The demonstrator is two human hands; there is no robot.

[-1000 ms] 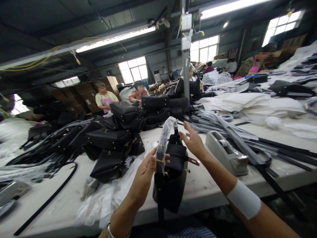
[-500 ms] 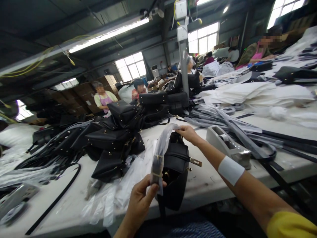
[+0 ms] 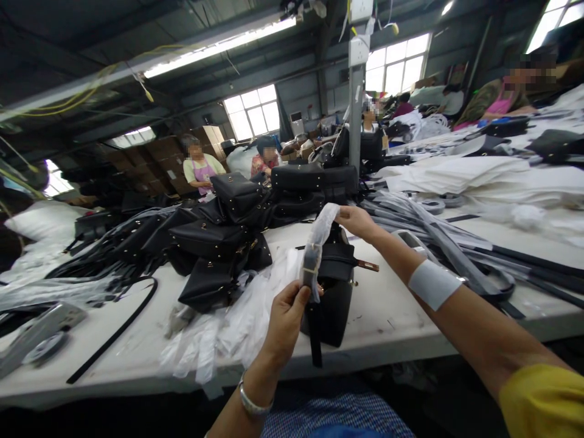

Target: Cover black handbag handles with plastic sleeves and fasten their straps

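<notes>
A black strap (image 3: 311, 258), partly wrapped in clear plastic and with metal buckles, is stretched between my two hands. My left hand (image 3: 286, 316) pinches its lower end, near a buckle. At the upper end, my right hand (image 3: 358, 222) grips the plastic-wrapped part. Just behind the strap a black handbag (image 3: 335, 304) stands at the table's front edge; a flap with a metal clasp (image 3: 367, 266) sticks out to its right. The strap hides part of the bag. A dark strap tail (image 3: 314, 340) hangs below my left hand.
Several black bags (image 3: 205, 240) are heaped to the left, beside clear plastic sleeves (image 3: 249, 310). Wrapped straps (image 3: 451, 249) and a tape dispenser (image 3: 410, 241) lie to the right. Another dispenser (image 3: 50, 334) sits far left. A post (image 3: 354, 121) rises behind; co-workers (image 3: 203, 167) are beyond the table.
The view has shifted, so the table scene sits further right. Both hands, still on the strap, appear higher and further right, and my left wrist with its watch now shows.
</notes>
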